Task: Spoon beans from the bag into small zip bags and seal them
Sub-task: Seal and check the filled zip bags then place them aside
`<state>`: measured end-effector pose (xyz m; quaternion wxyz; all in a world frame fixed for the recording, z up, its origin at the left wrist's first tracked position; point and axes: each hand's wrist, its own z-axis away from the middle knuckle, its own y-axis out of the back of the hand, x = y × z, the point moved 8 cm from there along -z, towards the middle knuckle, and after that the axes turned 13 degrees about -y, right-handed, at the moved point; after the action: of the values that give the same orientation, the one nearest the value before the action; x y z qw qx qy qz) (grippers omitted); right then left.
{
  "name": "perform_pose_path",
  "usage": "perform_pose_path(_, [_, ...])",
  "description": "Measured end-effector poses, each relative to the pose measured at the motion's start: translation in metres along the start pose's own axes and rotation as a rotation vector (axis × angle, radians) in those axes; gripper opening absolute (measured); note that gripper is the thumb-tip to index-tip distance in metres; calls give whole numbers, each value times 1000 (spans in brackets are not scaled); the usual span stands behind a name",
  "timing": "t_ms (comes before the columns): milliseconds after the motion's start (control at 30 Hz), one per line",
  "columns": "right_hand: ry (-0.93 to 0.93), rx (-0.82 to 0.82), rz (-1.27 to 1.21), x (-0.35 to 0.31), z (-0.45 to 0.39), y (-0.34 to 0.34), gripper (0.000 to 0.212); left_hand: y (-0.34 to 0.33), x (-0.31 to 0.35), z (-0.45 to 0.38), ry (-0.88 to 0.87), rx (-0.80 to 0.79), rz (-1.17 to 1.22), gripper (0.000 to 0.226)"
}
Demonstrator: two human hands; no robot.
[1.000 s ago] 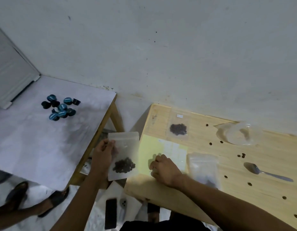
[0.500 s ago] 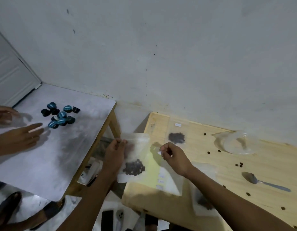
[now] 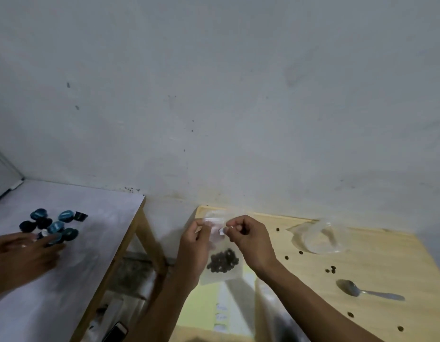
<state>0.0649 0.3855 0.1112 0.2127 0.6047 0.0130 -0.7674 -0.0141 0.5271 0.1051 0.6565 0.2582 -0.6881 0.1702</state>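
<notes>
Both hands hold a small zip bag (image 3: 220,265) upright above the near-left corner of the wooden table (image 3: 376,265): the left hand (image 3: 193,245) pinches its top left edge, the right hand (image 3: 248,236) pinches the top right. Dark beans (image 3: 222,260) sit at its bottom, and a spoon (image 3: 362,290) lies on the table to the right

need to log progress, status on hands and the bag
Left hand and right hand both pinch the top of the small clear zip bag, held up, dark beans inside. Metal spoon idle on wooden table. Nothing blocking.
</notes>
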Motion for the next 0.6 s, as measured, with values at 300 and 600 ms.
perform_pose_path(300, [-42,72,-47,1,2,7,5,-16,6,0,-22,-112,-26,8])
perform_pose_path(600, [-125,170,-131,17,2,13,46,-9,15,-2,-105,-58,-10,7])
